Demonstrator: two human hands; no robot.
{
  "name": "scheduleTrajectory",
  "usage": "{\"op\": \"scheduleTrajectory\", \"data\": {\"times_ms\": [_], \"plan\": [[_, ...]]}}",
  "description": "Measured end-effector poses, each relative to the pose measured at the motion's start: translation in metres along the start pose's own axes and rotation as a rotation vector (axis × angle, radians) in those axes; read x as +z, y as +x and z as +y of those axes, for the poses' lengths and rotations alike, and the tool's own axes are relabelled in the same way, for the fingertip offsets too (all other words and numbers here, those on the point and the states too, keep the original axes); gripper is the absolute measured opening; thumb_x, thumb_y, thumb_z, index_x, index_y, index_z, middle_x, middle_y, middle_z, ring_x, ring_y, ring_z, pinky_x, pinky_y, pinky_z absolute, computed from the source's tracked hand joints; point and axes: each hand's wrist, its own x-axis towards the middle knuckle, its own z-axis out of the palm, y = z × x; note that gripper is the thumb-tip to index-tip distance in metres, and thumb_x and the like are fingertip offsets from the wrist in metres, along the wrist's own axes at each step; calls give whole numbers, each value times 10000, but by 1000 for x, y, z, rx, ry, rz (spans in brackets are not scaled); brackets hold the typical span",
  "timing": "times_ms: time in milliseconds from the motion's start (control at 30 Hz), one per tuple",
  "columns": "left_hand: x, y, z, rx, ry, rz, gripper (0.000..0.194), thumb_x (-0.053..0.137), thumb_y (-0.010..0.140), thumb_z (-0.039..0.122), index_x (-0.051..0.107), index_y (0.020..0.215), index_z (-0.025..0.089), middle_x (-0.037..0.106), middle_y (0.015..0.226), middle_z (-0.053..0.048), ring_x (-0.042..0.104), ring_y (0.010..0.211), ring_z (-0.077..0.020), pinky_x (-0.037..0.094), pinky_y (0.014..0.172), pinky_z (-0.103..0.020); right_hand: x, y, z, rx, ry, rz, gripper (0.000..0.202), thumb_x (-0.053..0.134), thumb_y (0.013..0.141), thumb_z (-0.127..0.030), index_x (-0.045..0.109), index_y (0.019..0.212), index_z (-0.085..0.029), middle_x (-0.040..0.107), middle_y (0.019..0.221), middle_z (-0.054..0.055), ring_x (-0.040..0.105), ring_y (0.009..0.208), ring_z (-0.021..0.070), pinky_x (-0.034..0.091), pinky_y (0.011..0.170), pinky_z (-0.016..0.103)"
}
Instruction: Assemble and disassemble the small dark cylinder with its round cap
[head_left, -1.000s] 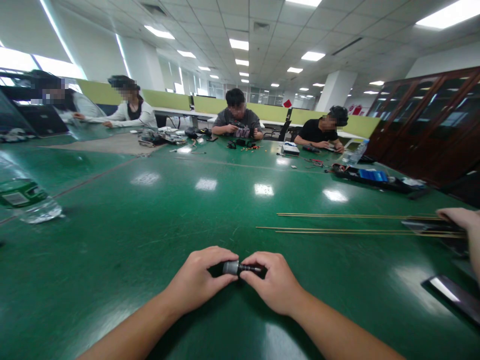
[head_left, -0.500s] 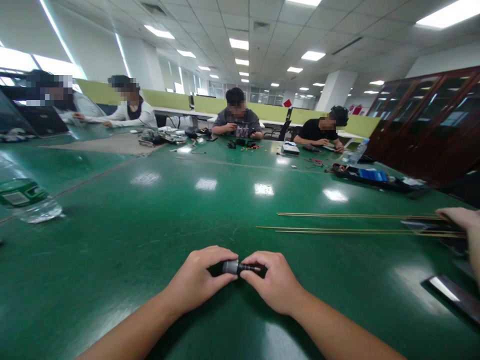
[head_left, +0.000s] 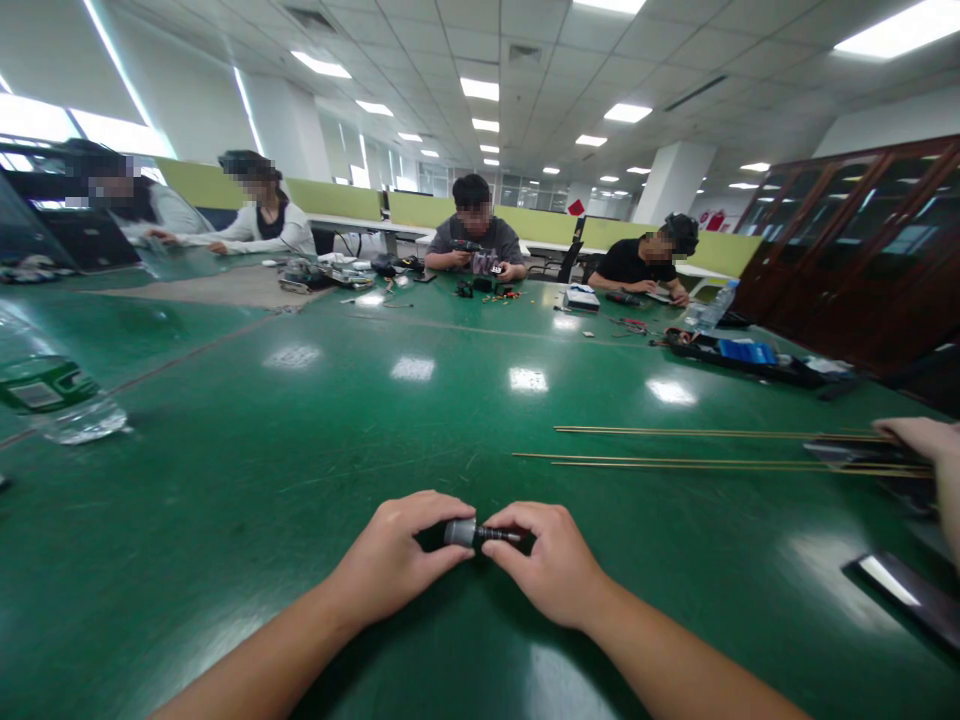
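A small grey cylinder with a thin dark ribbed shaft [head_left: 460, 532] lies sideways just above the green table [head_left: 337, 400], between my two hands. My left hand [head_left: 401, 550] pinches the grey cylinder at the left end, thumb below and fingers above. On the other side, my right hand [head_left: 551, 560] closes its thumb and fingertips around the thin shaft. The shaft's tip shows between the right fingers and points right. Both wrists rest low over the table.
Long thin brass rods [head_left: 720, 463] lie at the right, beside another person's hand [head_left: 922, 437]. A phone [head_left: 904, 595] is at the lower right, a plastic bottle [head_left: 60, 400] at the left. Across the table, people sit near tools and a black tray [head_left: 757, 358].
My hands and the part between them look almost unmoved. Across the table, the middle person has lowered one hand and now holds up a dark tool.
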Motion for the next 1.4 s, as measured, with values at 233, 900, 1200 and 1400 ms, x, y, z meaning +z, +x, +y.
{"op": "scheduleTrajectory", "data": {"times_ms": [233, 900, 1200, 1400], "plan": [[0, 0, -1, -4, 5, -7, 320, 762, 812, 259, 691, 1122, 286, 725, 1060, -7, 676, 978, -173, 529, 897, -287, -1, 0, 0, -1, 3, -9, 67, 708, 853, -218, 747, 903, -241, 729, 814, -11, 646, 737, 161, 431, 698, 265], [-2, -1, 0, -11, 1, -10, 316, 773, 800, 237, 691, 1101, 287, 725, 1044, 15, 674, 961, -155, 521, 882, -271, 1, 0, 2, 1, 3, -8, 76, 721, 841, -207, 749, 902, -243, 729, 808, -24, 642, 729, 148, 418, 688, 250], [-3, -2, -2, -2, 7, -7, 304, 764, 814, 259, 688, 1107, 288, 722, 1049, 8, 670, 968, -157, 517, 886, -272, -1, 0, 1, 3, 14, -8, 79, 720, 839, -199, 751, 899, -240, 730, 808, -25, 644, 725, 143, 421, 683, 245], [-3, -2, -4, 2, 15, -7, 306, 762, 817, 262, 685, 1111, 295, 722, 1049, 17, 670, 968, -149, 517, 886, -264, -1, 0, 1, -1, 17, -4, 77, 718, 840, -201, 751, 898, -241, 726, 804, -26, 643, 726, 142, 422, 687, 245]]}}
